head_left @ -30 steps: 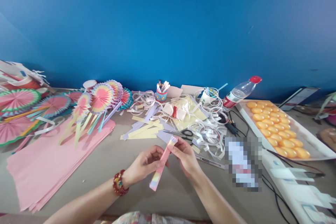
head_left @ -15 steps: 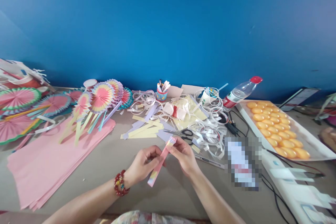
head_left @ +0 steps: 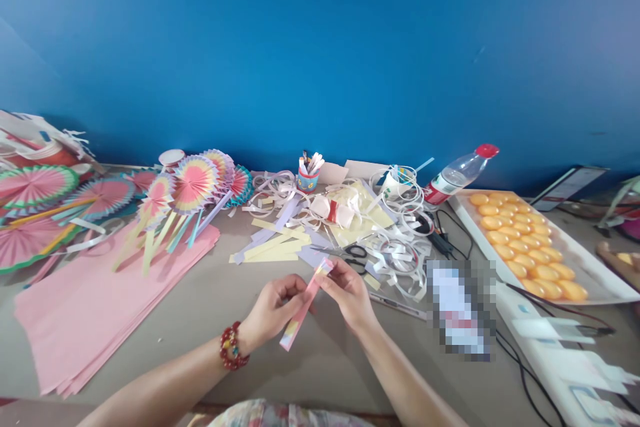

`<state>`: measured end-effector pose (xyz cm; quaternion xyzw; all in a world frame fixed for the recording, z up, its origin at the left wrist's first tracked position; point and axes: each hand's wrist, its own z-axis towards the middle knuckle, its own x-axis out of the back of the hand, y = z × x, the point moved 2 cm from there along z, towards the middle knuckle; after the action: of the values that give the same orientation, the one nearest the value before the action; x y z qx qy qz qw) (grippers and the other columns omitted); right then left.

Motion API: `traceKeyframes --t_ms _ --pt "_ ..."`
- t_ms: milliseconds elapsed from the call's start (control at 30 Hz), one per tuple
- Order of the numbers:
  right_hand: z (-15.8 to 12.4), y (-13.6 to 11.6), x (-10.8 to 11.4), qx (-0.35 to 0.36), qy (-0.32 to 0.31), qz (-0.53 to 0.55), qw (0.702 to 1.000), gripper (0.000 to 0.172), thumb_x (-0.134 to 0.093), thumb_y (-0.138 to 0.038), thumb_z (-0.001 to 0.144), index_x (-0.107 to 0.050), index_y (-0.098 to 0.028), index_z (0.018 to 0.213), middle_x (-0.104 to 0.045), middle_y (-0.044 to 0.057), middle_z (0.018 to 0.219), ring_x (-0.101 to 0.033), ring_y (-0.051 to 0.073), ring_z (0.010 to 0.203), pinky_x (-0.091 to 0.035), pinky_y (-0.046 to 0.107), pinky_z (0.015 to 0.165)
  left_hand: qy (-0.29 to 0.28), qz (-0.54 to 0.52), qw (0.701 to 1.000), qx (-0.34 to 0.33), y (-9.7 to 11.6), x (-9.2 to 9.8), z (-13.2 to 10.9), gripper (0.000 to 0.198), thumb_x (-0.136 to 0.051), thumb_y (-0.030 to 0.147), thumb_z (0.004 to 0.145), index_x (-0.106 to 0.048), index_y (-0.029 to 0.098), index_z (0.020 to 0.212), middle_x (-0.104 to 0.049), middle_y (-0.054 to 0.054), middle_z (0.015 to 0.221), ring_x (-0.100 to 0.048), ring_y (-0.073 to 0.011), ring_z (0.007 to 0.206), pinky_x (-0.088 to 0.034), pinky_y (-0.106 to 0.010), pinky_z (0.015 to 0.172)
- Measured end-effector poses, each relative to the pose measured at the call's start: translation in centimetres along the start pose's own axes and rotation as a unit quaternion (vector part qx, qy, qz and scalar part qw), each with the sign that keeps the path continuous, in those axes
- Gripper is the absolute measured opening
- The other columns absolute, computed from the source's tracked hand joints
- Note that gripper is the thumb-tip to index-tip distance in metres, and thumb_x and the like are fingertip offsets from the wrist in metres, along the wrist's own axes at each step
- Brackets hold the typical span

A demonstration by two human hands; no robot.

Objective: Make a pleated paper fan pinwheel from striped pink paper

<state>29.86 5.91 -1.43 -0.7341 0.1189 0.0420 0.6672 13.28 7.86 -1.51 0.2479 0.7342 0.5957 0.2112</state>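
A narrow folded strip of pink paper [head_left: 306,303], with yellow and pale purple at its ends, slants between my hands above the table. My left hand [head_left: 277,307] pinches it near the middle, thumb on top. At its upper end, my right hand [head_left: 347,293] has thumb and fingers closed on it. Just beyond the right fingers lie black-handled scissors [head_left: 355,252], partly hidden. Yellow paper strips [head_left: 275,247] and purple strips lie past my left hand.
Finished paper fans [head_left: 194,183] and stacked pink paper [head_left: 95,310] lie left. A pen cup [head_left: 308,180], curled white strips [head_left: 397,260] and a bottle [head_left: 457,175] stand or lie toward the blue wall. At right are a tray of yellow, egg-shaped pieces [head_left: 523,240] and cables.
Both hands keep their grip on the folded paper strip. Its lower end has shifted very slightly up and left; the rest looks the same.
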Motion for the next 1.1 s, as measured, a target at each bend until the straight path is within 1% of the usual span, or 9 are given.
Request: traceKeyframes --t_ms 133,300,367,467,600,800,900,1000,1100 --pt "0.0 0.3 0.0 0.002 -0.003 0.006 1.000 0.028 -0.077 -0.044 0.074 -0.064 -0.021 0.084 -0.062 0.000 0.077 -0.056 0.017 0.071 -0.046 0.029 0.069 0.018 0.006 1.000 0.002 -0.1 -0.1 0.0 0.033 -0.056 0.047 0.091 -0.059 0.015 0.082 -0.071 -0.004 0.074 -0.051 -0.0103 0.055 -0.036 -0.020 0.053" --pt "-0.2 0.4 -0.1 -0.018 -0.030 -0.003 0.999 0.032 -0.078 -0.044 0.075 -0.066 -0.022 0.094 -0.066 0.003 0.087 -0.059 0.019 0.082 -0.048 0.029 0.071 0.036 0.003 0.999 -0.016 -0.2 0.1 0.0 0.033 -0.055 0.047 0.091 -0.060 0.015 0.084 -0.070 -0.005 0.078 -0.054 -0.0122 0.061 -0.040 -0.021 0.058" --pt "-0.3 0.4 -0.3 -0.036 -0.057 0.003 0.998 0.033 -0.078 -0.044 0.074 -0.066 -0.022 0.095 -0.066 0.003 0.087 -0.061 0.019 0.079 -0.049 0.030 0.069 0.052 0.016 0.998 -0.029 -0.2 0.4 0.0 0.034 -0.056 0.047 0.091 -0.060 0.015 0.082 -0.066 -0.003 0.073 -0.052 -0.0116 0.060 -0.038 -0.020 0.056" --pt "-0.5 0.6 -0.6 -0.060 -0.081 0.012 0.995 0.029 -0.079 -0.043 0.073 -0.067 -0.021 0.088 -0.066 0.002 0.084 -0.062 0.017 0.073 -0.051 0.031 0.070 0.074 0.032 0.996 -0.049 -0.2 0.7 0.1 0.035 -0.056 0.048 0.091 -0.059 0.015 0.078 -0.056 0.001 0.063 -0.046 -0.0100 0.055 -0.035 -0.020 0.053" --pt "-0.7 1.0 -0.7 -0.067 -0.059 -0.002 0.996 0.026 -0.080 -0.042 0.073 -0.067 -0.021 0.082 -0.066 0.001 0.079 -0.063 0.017 0.070 -0.051 0.030 0.068 0.079 0.010 0.995 -0.053 -0.2 0.7 0.2 0.037 -0.057 0.050 0.090 -0.059 0.015 0.078 -0.054 0.002 0.062 -0.046 -0.0097 0.055 -0.035 -0.020 0.054" --pt "-0.7 1.2 -0.4 -0.053 -0.025 -0.047 0.997 0.024 -0.078 -0.042 0.075 -0.067 -0.021 0.079 -0.067 0.001 0.072 -0.061 0.016 0.065 -0.048 0.029 0.063 0.067 -0.034 0.997 -0.026 -0.4 0.7 0.4 0.039 -0.060 0.052 0.087 -0.060 0.014 0.079 -0.056 0.002 0.064 -0.047 -0.0099 0.058 -0.036 -0.020 0.056" --pt "-0.6 1.1 -0.3 -0.046 -0.023 -0.056 0.997 0.024 -0.078 -0.042 0.075 -0.067 -0.021 0.077 -0.066 0.001 0.072 -0.061 0.017 0.065 -0.048 0.029 0.063 0.061 -0.039 0.997 -0.019 -0.4 0.7 0.5 0.039 -0.061 0.052 0.086 -0.061 0.014 0.081 -0.058 0.001 0.067 -0.049 -0.0110 0.060 -0.038 -0.021 0.058" --pt "-0.5 1.0 -0.3 -0.040 -0.025 -0.068 0.997 0.025 -0.078 -0.043 0.076 -0.066 -0.020 0.076 -0.066 0.001 0.072 -0.060 0.016 0.064 -0.047 0.029 0.062 0.056 -0.032 0.998 -0.013 -0.6 0.8 0.5 0.038 -0.061 0.051 0.086 -0.061 0.014 0.081 -0.058 0.001 0.065 -0.049 -0.0107 0.058 -0.037 -0.021 0.057" --pt "-0.5 1.0 -0.4 -0.045 -0.036 -0.064 0.996 0.025 -0.076 -0.043 0.077 -0.065 -0.020 0.078 -0.066 0.001 0.074 -0.060 0.016 0.065 -0.046 0.028 0.062 0.072 -0.003 0.997 -0.023 -0.7 0.9 0.5 0.036 -0.059 0.049 0.088 -0.061 0.014 0.079 -0.056 0.001 0.064 -0.047 -0.0103 0.056 -0.036 -0.020 0.055"
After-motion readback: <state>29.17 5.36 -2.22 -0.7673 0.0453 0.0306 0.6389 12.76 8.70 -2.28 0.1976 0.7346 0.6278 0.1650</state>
